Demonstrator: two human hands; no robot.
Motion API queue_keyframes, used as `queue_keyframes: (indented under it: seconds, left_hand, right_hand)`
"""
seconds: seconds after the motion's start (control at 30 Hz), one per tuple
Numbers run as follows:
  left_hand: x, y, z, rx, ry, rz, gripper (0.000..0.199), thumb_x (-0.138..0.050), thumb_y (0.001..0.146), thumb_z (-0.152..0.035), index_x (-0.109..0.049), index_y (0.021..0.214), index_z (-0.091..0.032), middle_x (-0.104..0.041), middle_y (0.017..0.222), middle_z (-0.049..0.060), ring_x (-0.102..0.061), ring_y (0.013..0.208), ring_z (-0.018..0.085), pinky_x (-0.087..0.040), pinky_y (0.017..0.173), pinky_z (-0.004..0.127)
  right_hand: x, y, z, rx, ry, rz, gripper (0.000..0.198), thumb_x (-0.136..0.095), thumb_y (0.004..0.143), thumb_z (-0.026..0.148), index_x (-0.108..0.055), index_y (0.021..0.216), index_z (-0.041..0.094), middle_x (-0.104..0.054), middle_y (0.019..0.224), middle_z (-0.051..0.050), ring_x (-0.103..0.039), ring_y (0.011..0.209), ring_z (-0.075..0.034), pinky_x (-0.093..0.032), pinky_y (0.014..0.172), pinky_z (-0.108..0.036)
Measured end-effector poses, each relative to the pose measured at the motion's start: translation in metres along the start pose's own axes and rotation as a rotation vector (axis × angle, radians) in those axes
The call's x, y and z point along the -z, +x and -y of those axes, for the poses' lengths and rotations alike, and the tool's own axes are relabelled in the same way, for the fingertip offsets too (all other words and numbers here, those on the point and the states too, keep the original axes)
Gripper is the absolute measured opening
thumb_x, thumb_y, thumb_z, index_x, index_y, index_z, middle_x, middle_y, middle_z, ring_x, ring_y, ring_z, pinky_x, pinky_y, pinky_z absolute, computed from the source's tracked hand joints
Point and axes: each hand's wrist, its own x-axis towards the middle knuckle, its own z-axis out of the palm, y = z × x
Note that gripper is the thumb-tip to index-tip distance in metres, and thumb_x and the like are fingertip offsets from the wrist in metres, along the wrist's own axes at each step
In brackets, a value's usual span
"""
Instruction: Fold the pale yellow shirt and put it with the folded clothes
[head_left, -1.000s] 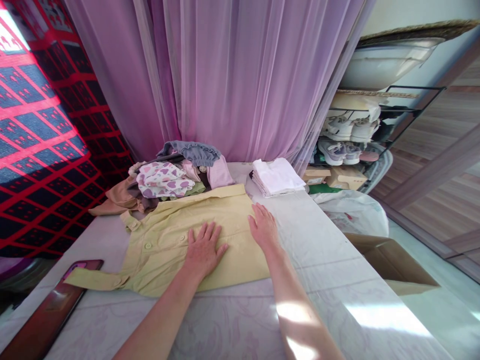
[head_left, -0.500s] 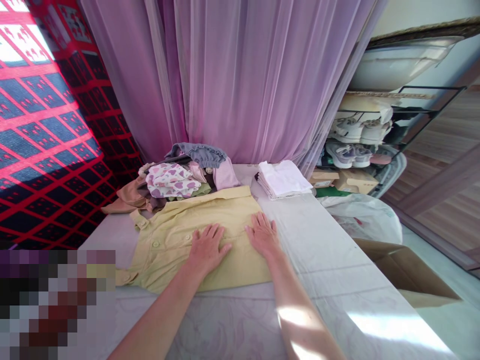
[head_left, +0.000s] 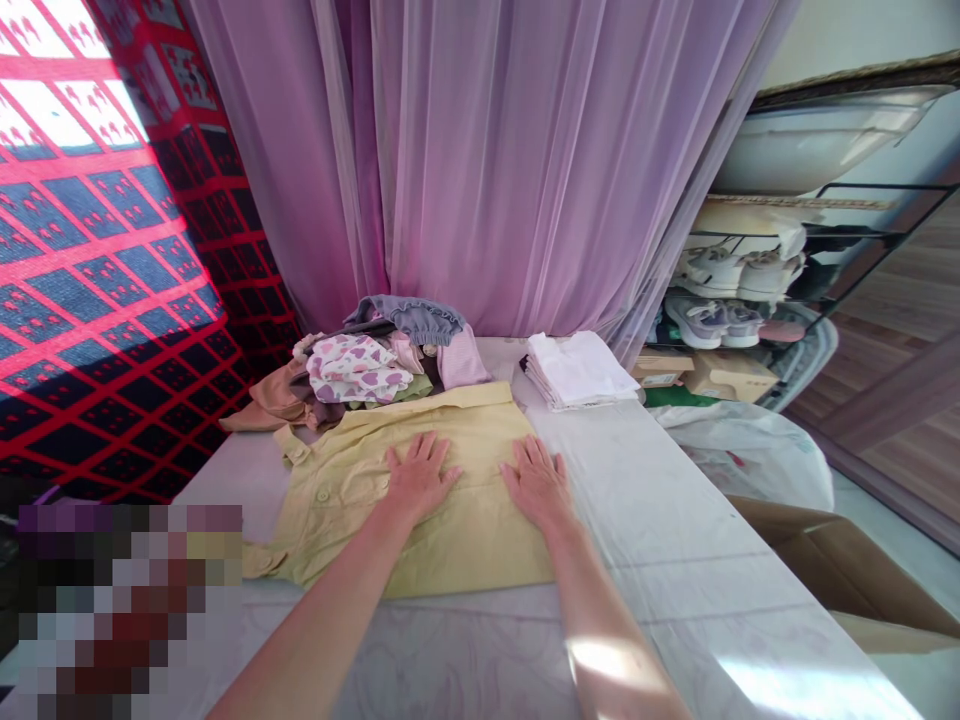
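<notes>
Lying heaped at the far left of the table [head_left: 675,560] is a pile of clothes [head_left: 367,365]. Just before it a yellow shirt [head_left: 450,520] is spread flat; the left hand [head_left: 417,478] and right hand [head_left: 538,482] press on it, fingers open, palms down. Folded white cloths [head_left: 581,368] sit beyond, right.

Pale yellow shirt [head_left: 420,500] with matching buttons, spread on a white surface [head_left: 660,560] faintly marbled in lilac. Behind it, a garment pile [head_left: 375,365]: white cloth printed with pink and purple hearts, grey ruffled piece, tan, soft pink (a hint of green too). White folded stack [head_left: 579,368], sheer mauve curtain [head_left: 510,160], red-and-black grid-patterned drape [head_left: 97,260].
</notes>
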Motion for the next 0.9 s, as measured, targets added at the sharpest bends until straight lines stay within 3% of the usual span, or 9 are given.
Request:
queue_keyframes:
  seconds: [0.2,0.37,0.5,0.7,0.8,0.9]
  left_hand:
    - [0.015,-0.001,0.004,0.153,-0.02,0.0,0.056,-0.031,0.095,-0.054,-0.043,0.142,-0.024,-0.035,0.155,0.013,-0.031,0.142,0.033,-0.028,0.106,0.067]
    - [0.042,0.021,0.007,0.177,0.025,0.006,0.045,-0.036,0.096,-0.038,-0.053,0.132,-0.017,-0.062,0.128,0.017,-0.058,0.117,0.031,-0.048,0.092,0.046]
    - [0.061,0.037,0.016,0.132,0.067,-0.073,0.037,-0.034,0.096,-0.026,-0.062,0.116,-0.015,-0.069,0.112,0.016,-0.064,0.105,0.028,-0.048,0.088,0.041]
    - [0.088,0.058,0.027,0.062,0.164,-0.222,0.036,-0.03,0.098,-0.032,-0.06,0.115,-0.022,-0.065,0.117,0.011,-0.055,0.117,0.026,-0.042,0.097,0.037]
    - [0.094,0.071,0.037,0.087,0.199,-0.129,0.035,-0.032,0.097,-0.028,-0.061,0.116,-0.023,-0.067,0.116,0.011,-0.059,0.112,0.025,-0.046,0.091,0.035]
    - [0.088,0.081,0.045,0.119,0.213,-0.009,0.027,-0.048,0.09,-0.028,-0.065,0.11,-0.024,-0.07,0.112,0.009,-0.065,0.104,0.025,-0.048,0.084,0.034]
  right_hand:
    - [0.001,0.0,-0.001,0.009,0.02,-0.017,0.055,-0.031,0.099,0.042,-0.037,0.148,0.018,-0.028,0.158,-0.011,-0.021,0.146,-0.024,-0.016,0.116,-0.052]
    - [0.001,-0.001,0.0,0.011,0.026,-0.036,0.054,-0.033,0.099,0.042,-0.04,0.147,0.019,-0.029,0.157,-0.011,-0.024,0.144,-0.025,-0.017,0.115,-0.052]
    - [0.001,-0.001,0.0,0.016,0.036,-0.056,0.052,-0.034,0.099,0.042,-0.042,0.146,0.02,-0.032,0.156,-0.011,-0.025,0.144,-0.025,-0.017,0.115,-0.052]
    - [0.001,0.0,0.0,-0.008,0.068,-0.027,0.055,-0.032,0.099,0.044,-0.039,0.148,0.02,-0.028,0.158,-0.009,-0.022,0.145,-0.025,-0.015,0.116,-0.052]
    - [0.002,0.0,0.0,-0.014,0.07,-0.019,0.055,-0.031,0.099,0.044,-0.039,0.148,0.02,-0.027,0.159,-0.009,-0.022,0.145,-0.025,-0.014,0.116,-0.051]
    - [0.002,0.0,0.0,-0.013,0.074,-0.03,0.054,-0.031,0.099,0.044,-0.041,0.147,0.02,-0.028,0.158,-0.009,-0.022,0.145,-0.024,-0.014,0.116,-0.051]
